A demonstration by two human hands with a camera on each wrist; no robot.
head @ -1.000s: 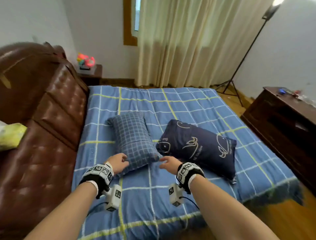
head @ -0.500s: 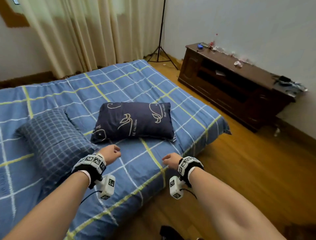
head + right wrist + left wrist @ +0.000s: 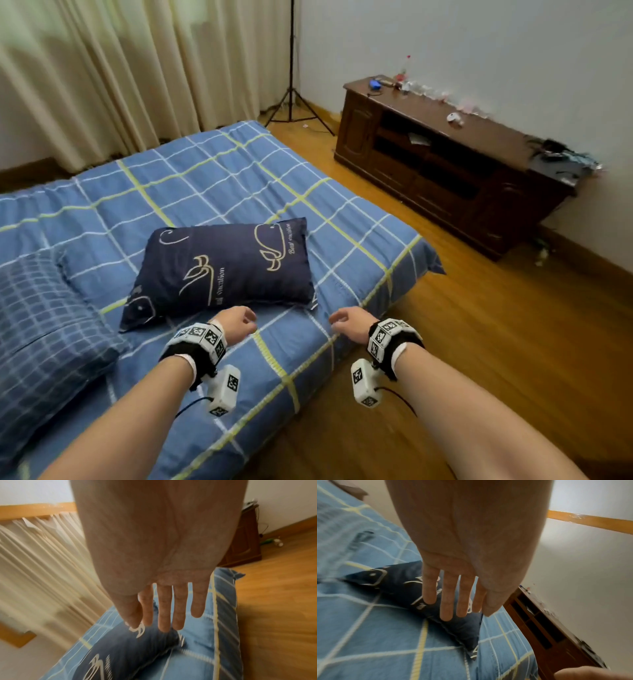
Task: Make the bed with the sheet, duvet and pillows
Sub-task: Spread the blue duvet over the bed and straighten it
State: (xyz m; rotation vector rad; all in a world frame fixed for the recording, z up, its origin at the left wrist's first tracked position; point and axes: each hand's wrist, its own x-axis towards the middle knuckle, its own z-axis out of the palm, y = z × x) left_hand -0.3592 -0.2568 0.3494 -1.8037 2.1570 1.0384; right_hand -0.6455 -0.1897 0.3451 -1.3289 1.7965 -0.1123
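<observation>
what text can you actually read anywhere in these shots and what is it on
"Best vacation" in cream script, beside the whale drawing on the navy pillow, right end.
A second script line on the same pillow, middle: only "vacation" reads, the start is cut off.
Square coded markers on the wristbands: patterns, no letters.
Items on the wooden cabinet: too small to read.

Your left hand [image 3: 471, 545] is hanging above the bed [image 3: 368, 635], fingers [image 3: 447, 601] straight and slightly spread, holding nothing. Below them a navy pillow [image 3: 399, 585] with pale line drawings is lying on the blue checked duvet [image 3: 376, 655]. A dark wooden cabinet [image 3: 544, 628] is standing against the wall at the right. The frame's left edge is blurring.
</observation>
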